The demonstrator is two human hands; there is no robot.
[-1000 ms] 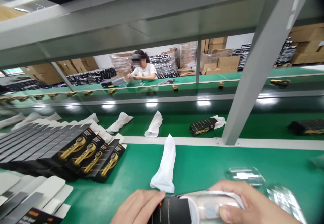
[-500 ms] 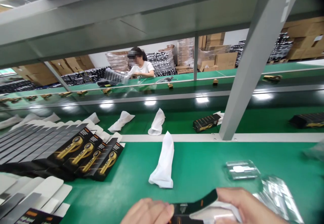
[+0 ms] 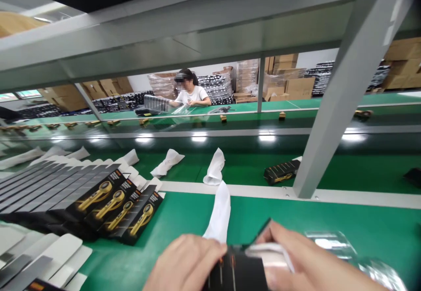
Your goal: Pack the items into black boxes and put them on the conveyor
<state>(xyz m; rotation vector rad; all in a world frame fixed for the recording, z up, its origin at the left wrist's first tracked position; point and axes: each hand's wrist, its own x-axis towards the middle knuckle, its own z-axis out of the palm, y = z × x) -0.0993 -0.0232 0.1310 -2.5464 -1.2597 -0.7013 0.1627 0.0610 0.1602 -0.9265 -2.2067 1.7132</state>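
Observation:
My left hand (image 3: 187, 260) is closed around a black printed box (image 3: 238, 269) at the bottom centre. My right hand (image 3: 296, 256) grips the box's open end, its fingers around a raised flap. A pale, glossy thing with a white edge (image 3: 271, 256) shows in the opening; its kind is unclear. Just beyond the box lies a white paper-like pouch (image 3: 219, 214), its near end hidden by my left hand. Clear plastic trays (image 3: 332, 243) sit to the right, partly behind my right forearm.
Several black boxes (image 3: 98, 194) with a gold shower-head picture lie stacked at left, open flaps (image 3: 55, 256) nearer me. White pouches (image 3: 167, 163) and a black box (image 3: 281, 171) lie on the green belt beyond a rail. A grey post (image 3: 335, 98) stands right. A person (image 3: 194, 91) sits opposite.
The box has tilted and turned between my hands, showing more of its dark striped side. My right hand has moved slightly up and left. The view has shifted a little.

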